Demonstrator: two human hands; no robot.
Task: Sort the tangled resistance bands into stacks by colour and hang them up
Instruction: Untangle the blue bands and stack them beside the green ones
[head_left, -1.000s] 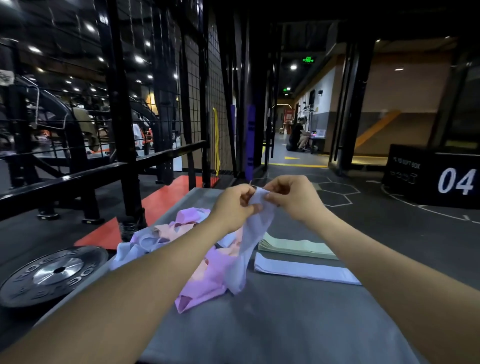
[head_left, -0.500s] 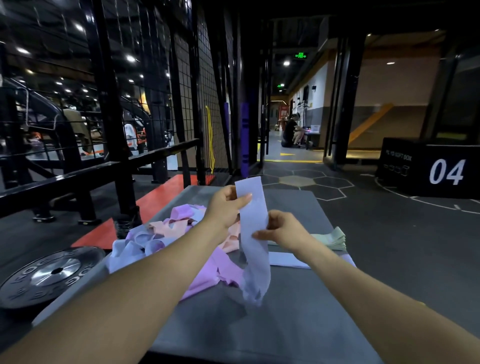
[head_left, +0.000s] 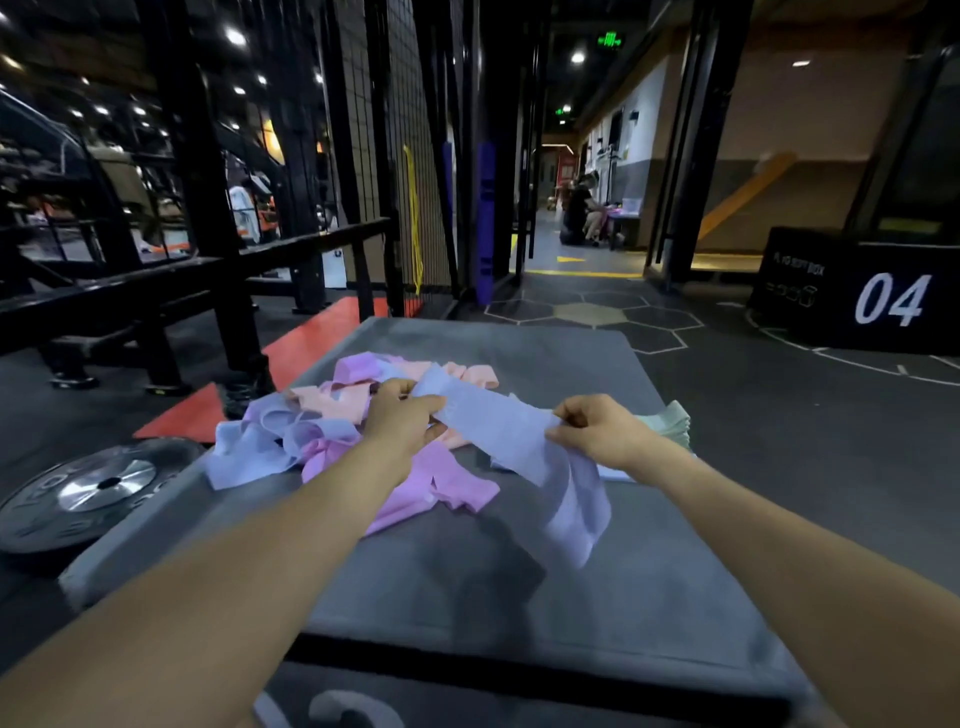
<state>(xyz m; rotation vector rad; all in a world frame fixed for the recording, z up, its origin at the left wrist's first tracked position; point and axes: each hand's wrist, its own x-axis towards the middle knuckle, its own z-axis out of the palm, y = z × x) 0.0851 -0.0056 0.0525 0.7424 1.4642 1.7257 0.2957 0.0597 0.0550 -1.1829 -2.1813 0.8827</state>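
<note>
Now pale-blue band (head_left: 498, 421) stretches between left hand (head_left: 402, 415) and right hand (head_left: 597, 428).

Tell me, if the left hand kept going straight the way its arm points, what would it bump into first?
Probably the tangled pile of bands, just beyond the left hand gripping the blue band; depth is hard to judge.

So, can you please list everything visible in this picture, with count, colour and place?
held band: one, pale blue, stretched between both hands, loose end hanging down right
tangled bands: one heap, count unclear, pink, lilac, peach, blue, left on the box top
green stack: one, pale green, behind the right hand
blue stack: one, pale blue, mostly hidden under the right wrist
grey box top: one, grey, below the hands
weight plate: one, black and silver, floor left
numbered box: one, black, marked 04, far right
left hand: fingers pinch the band
right hand: fingers pinch the band
</note>
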